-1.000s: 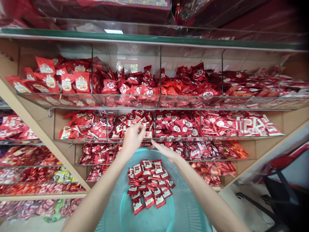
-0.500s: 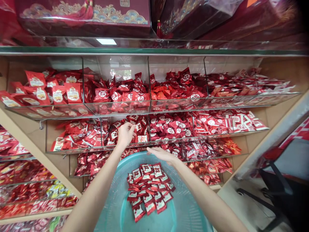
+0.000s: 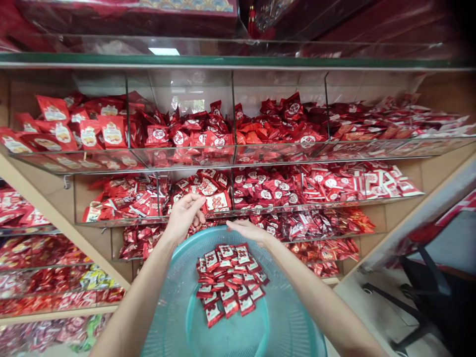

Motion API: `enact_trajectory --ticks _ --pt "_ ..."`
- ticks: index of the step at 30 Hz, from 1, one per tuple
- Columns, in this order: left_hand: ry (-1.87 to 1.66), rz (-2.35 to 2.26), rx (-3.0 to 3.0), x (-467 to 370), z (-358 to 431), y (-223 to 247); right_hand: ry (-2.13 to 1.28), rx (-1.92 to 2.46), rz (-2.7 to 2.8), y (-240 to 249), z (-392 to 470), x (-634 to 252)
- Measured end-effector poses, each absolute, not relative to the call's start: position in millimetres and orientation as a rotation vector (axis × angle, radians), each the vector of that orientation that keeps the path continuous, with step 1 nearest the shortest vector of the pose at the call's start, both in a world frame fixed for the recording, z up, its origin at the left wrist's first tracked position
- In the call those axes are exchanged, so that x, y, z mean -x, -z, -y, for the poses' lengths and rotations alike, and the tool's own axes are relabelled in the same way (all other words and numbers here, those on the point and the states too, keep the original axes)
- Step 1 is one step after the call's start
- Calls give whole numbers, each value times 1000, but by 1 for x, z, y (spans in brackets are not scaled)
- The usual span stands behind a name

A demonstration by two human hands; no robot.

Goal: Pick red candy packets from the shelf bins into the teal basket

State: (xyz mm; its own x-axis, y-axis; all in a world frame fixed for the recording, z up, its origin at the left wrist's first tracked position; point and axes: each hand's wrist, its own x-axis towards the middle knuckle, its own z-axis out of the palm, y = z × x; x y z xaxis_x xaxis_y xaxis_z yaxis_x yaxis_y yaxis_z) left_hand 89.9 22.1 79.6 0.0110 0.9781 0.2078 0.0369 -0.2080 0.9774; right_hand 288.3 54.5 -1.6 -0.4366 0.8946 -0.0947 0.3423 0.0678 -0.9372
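1. The left hand (image 3: 185,214) is at the front of the middle row of bins, with its fingers curled and the thumb near the forefinger; I cannot tell whether anything is pinched between them.
2. Just beside its fingertips, in the second bin from the left, lies a large packet (image 3: 217,202), white-faced with red print, among smaller red ones.
3. The right hand (image 3: 253,232) is at the far rim of the basket (image 3: 297,310), its thumb pointing left; the other fingers are mostly hidden, so I cannot tell whether they grip the rim.
4. The basket is blue-green with perforated walls, and sits between the two forearms.
5. Inside it, the sweets (image 3: 231,280) lie in a loose heap on the bottom: small red and white packets, many face up, well below both hands.
6. Behind the basket, the shelf unit (image 3: 65,229) holds rows of red packets, with clear dividers between bins.
7. The top row has larger red bags (image 3: 113,133) at its left end.
8. Dark red boxes (image 3: 130,19) stand above the glass top.
9. A black chair (image 3: 420,290) is at the right.
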Motion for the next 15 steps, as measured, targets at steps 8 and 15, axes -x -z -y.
enact_trajectory --ticks 8,15 --pt "-808 -1039 -1356 -106 -9 -38 -1356 1233 1824 11 -57 -288" --pt "-533 -1097 -1288 -113 -6 -3 -1372 1220 1839 8 -54 -283"
